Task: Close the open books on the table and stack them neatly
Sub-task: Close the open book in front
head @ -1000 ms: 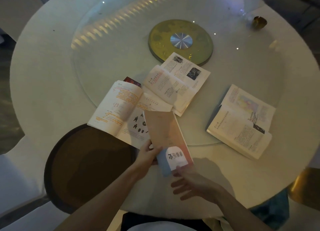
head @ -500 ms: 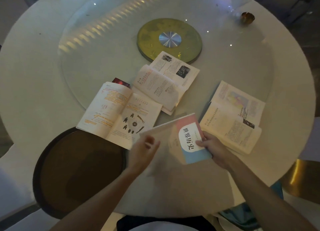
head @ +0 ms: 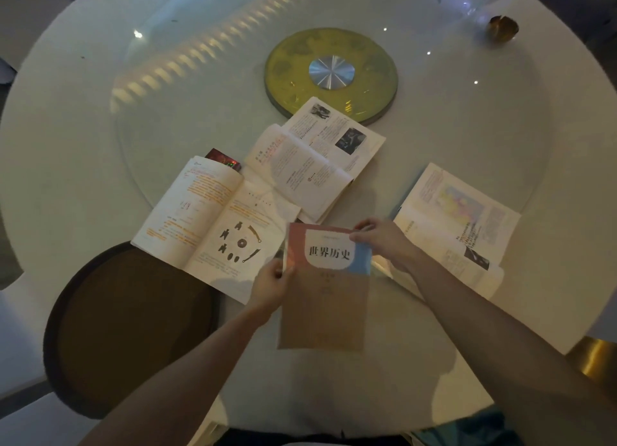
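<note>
A closed book (head: 325, 298) with a tan, red and blue cover and a white title patch sits near the table's front edge, cover up. My left hand (head: 272, 283) grips its left edge and my right hand (head: 384, 240) pinches its top right corner. Three open books lie face up: one with orange highlighted text (head: 207, 218) to the left, one (head: 314, 158) behind it near the centre, and one (head: 457, 221) to the right, partly under my right forearm. A small dark red book (head: 223, 159) peeks out from under the left open book.
The round white table (head: 83, 128) carries a glass turntable (head: 207, 88) with a gold hub (head: 330, 73). A small brass object (head: 502, 26) stands at the far right. A dark round chair seat (head: 127, 325) sits at the front left, a gold stool (head: 597, 362) at the right.
The closed book was turned around from back cover up to front cover up, title upright, and brought down in front of me. Both hands now hold it, left on its edge, right on its corner.
</note>
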Motion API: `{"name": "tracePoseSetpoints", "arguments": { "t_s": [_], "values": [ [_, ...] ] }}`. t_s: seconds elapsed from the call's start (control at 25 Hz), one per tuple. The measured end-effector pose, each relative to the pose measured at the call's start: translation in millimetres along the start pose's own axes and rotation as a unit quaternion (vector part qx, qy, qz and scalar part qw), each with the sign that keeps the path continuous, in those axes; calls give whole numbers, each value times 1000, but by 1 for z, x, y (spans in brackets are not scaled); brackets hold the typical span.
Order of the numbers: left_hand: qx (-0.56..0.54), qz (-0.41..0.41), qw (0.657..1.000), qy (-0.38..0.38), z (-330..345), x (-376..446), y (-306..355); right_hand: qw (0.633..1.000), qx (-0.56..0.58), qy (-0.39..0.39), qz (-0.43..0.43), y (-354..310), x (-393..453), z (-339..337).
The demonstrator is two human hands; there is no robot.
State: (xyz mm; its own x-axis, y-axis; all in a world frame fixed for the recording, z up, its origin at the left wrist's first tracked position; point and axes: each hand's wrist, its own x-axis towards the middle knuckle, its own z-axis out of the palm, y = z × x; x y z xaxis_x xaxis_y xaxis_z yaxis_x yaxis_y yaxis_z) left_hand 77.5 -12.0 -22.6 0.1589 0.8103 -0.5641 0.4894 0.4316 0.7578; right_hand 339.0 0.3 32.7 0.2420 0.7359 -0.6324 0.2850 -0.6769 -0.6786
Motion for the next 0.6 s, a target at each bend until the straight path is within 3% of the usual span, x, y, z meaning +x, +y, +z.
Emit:
{"name": "tracePoseSetpoints", "arguments": {
  "t_s": [0.2, 0.32, 0.4, 0.48, 0.6],
  "values": [
    [-43, -92, 993, 67, 21, 7, -3, 995, 96, -4, 0, 17, 18, 12],
    [61, -89, 991, 75, 28, 9, 0, 995, 104, 2, -10, 36, 16, -1],
    [238, -18, 960, 150, 34, 11, 8, 995, 72, 64, -27, 55, 13, -25],
    [303, 118, 923, 205, 50, 16, 27, 984, 74, 155, -41, 82, 5, -57],
    [190, 167, 963, 91, 90, 31, 68, 933, 86, 348, -12, 130, -18, -100]
  ]
}}
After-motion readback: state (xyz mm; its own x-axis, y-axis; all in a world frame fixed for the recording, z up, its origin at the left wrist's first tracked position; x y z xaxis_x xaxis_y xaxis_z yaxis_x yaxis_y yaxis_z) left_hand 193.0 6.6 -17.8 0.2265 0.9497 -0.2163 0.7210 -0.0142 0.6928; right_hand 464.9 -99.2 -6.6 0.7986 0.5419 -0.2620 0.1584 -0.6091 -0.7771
